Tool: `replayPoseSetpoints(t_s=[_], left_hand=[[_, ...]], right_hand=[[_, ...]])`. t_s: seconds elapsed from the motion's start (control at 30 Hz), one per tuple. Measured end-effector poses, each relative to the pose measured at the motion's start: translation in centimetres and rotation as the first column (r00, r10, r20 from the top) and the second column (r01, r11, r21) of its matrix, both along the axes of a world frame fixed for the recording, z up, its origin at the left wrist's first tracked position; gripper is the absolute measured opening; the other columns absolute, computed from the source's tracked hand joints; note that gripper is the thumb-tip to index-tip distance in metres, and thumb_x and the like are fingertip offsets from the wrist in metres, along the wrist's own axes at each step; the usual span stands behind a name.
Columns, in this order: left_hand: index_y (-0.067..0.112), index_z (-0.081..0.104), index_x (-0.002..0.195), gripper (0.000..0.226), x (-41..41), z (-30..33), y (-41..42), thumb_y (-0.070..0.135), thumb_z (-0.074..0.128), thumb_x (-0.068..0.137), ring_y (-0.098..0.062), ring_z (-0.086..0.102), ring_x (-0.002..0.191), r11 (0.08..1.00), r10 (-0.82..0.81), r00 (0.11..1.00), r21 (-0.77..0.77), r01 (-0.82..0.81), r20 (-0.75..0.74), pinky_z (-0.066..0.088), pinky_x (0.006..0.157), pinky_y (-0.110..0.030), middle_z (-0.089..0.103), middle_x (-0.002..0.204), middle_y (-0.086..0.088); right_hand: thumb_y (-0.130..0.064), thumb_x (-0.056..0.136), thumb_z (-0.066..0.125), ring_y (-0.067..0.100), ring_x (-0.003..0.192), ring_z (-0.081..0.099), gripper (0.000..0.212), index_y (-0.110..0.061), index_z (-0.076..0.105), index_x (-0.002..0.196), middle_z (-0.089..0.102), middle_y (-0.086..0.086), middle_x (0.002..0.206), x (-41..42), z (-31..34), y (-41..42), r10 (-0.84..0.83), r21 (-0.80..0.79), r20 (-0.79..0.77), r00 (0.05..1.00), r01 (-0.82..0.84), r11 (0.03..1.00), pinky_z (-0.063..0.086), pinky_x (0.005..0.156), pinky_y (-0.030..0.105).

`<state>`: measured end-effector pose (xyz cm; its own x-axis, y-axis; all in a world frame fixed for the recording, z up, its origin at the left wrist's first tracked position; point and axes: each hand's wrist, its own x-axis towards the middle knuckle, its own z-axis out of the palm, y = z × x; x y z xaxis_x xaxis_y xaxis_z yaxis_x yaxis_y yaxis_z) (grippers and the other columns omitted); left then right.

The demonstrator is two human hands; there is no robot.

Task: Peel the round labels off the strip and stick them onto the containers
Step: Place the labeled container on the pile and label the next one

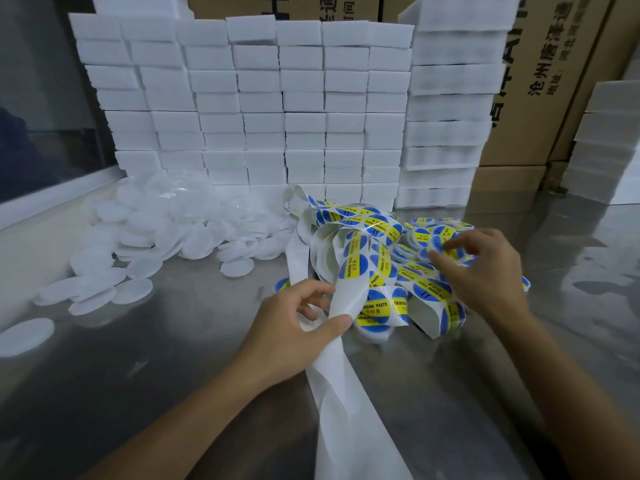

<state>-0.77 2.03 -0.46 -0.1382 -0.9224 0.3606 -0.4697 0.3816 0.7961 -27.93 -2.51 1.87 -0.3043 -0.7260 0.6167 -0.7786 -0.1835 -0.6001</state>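
Far left of the label strip [349,258], a loose heap of plain containers [166,233] spreads over the brushed steel table [173,358]: flat, round, translucent white plastic discs, matte and unmarked, some overlapping, one lying apart near the table's left edge. Behind them, left of and behind the strip, rises a wall of white foam blocks [242,105], soft-edged rectangles stacked in neat columns.

The left hand [298,327] rests just left of the strip's lower end. Its thumb and curled fingers pinch the bare backing paper [341,393], a smooth, glossy white ribbon that runs down toward the camera from that grip. The other fingers are loosely bent, not spread.

The strip itself lies in a tangled coil at the middle of the table, its round labels glossy blue with a yellow band across the middle. Black print on the band reads "SOLDERING PASTE"; smaller characters beneath are too small to read.

Right of the strip sits a pile of labelled containers [422,233], blue and yellow faces upward. The right hand [481,271] hovers over this pile, fingers partly open, fingertips pinching one labelled disc at its rim.

Behind and right of the strip stand brown cardboard cartons [540,98] with large black Chinese print, including "沧州".
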Motion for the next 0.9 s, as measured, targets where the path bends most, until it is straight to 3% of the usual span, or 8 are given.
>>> replayPoseSetpoints(t_s=[0.13, 0.33, 0.47, 0.53, 0.6, 0.7, 0.8, 0.9], left_hand=[[0.043, 0.063, 0.095, 0.03, 0.1, -0.3, 0.0, 0.035, 0.08, 0.072, -0.001, 0.06, 0.077, 1.0, 0.007, 0.996, 0.026, -0.009, 0.083, 0.046, 0.068, -0.008, 0.067, 0.081, 0.021], [0.036, 0.065, 0.101, 0.033, 0.2, 0.0, 0.0, 0.017, 0.077, 0.076, -0.003, 0.061, 0.069, 0.997, -0.008, 0.999, 0.071, 0.005, 0.043, 0.046, 0.065, -0.008, 0.068, 0.082, 0.01], [0.036, 0.061, 0.103, 0.048, 0.2, 0.5, -0.1, 0.002, 0.076, 0.072, -0.008, 0.059, 0.068, 0.994, -0.009, 0.999, 0.11, 0.015, -0.053, 0.051, 0.069, -0.018, 0.068, 0.081, 0.007], [0.034, 0.06, 0.105, 0.054, 0.2, 0.7, -0.2, -0.003, 0.075, 0.07, -0.009, 0.057, 0.067, 0.985, 0.009, 0.991, 0.17, 0.014, -0.134, 0.049, 0.066, -0.018, 0.069, 0.079, 0.005], [0.027, 0.06, 0.108, 0.057, 0.3, 1.1, -0.4, -0.003, 0.076, 0.062, -0.011, 0.057, 0.064, 0.959, 0.011, 0.96, 0.276, 0.07, -0.279, 0.048, 0.063, -0.02, 0.07, 0.073, 0.004], [0.019, 0.063, 0.107, 0.056, 0.7, 1.6, -0.5, -0.002, 0.073, 0.056, -0.012, 0.055, 0.057, 0.915, 0.012, 0.928, 0.379, 0.14, -0.371, 0.046, 0.056, -0.022, 0.059, 0.056, 0.006], [0.012, 0.067, 0.102, 0.047, 0.9, 2.1, -0.5, -0.013, 0.07, 0.062, -0.006, 0.048, 0.041, 0.87, -0.005, 0.891, 0.438, 0.228, -0.453, 0.037, 0.04, -0.014, 0.048, 0.046, 0.008], [0.01, 0.069, 0.103, 0.041, 0.8, 2.3, -0.3, -0.012, 0.065, 0.068, -0.005, 0.052, 0.043, 0.822, -0.029, 0.872, 0.485, 0.299, -0.489, 0.034, 0.036, -0.014, 0.054, 0.051, 0.006]], right_hand=[[-0.035, 0.08, 0.079, 0.021, 0.083, 0.059, 0.023, -0.014, 0.073, 0.083, 0.068, 0.008, 0.091, -1.9, -1.3, -1.1, -0.135, 0.096, 0.014, 0.991, 0.133, 0.986, 0.04, 0.069, 0.029], [-0.027, 0.087, 0.071, 0.02, 0.074, 0.055, 0.021, -0.01, 0.076, 0.098, 0.072, 0.012, 0.093, -1.9, -2.3, -1.8, -0.119, 0.209, -0.028, 0.992, 0.123, 0.97, 0.043, 0.064, 0.031], [-0.023, 0.092, 0.064, 0.029, 0.091, 0.063, 0.025, -0.009, 0.072, 0.111, 0.072, 0.014, 0.109, -1.6, -2.1, -1.5, -0.099, 0.194, -0.024, 0.995, 0.101, 0.976, 0.042, 0.07, 0.031], [-0.022, 0.091, 0.065, 0.03, 0.104, 0.064, 0.025, -0.009, 0.072, 0.111, 0.071, 0.012, 0.114, -1.1, -1.6, -1.0, -0.095, 0.115, 0.004, 0.995, 0.094, 0.989, 0.047, 0.08, 0.035], [-0.021, 0.09, 0.066, 0.029, 0.105, 0.064, 0.021, -0.008, 0.074, 0.105, 0.072, 0.011, 0.11, -0.3, -1.0, -0.5, -0.062, 0.018, -0.023, 0.998, 0.063, 0.998, 0.049, 0.086, 0.04], [-0.017, 0.088, 0.069, 0.021, 0.09, 0.067, 0.012, -0.008, 0.076, 0.093, 0.075, 0.006, 0.095, 1.2, -0.2, 0.4, 0.004, -0.11, -0.069, 0.998, -0.012, 0.994, 0.047, 0.078, 0.029], [-0.016, 0.087, 0.07, -0.004, 0.075, 0.063, 0.007, -0.013, 0.076, 0.089, 0.072, -0.006, 0.082, 3.1, 0.4, 1.3, 0.122, -0.128, -0.031, 0.992, -0.125, 0.984, 0.039, 0.069, 0.003], [-0.015, 0.088, 0.07, -0.009, 0.08, 0.062, 0.007, -0.016, 0.075, 0.092, 0.068, -0.015, 0.08, 5.1, 0.6, 2.1, 0.296, -0.103, -0.067, 0.953, -0.302, 0.948, 0.041, 0.073, 0.001]])
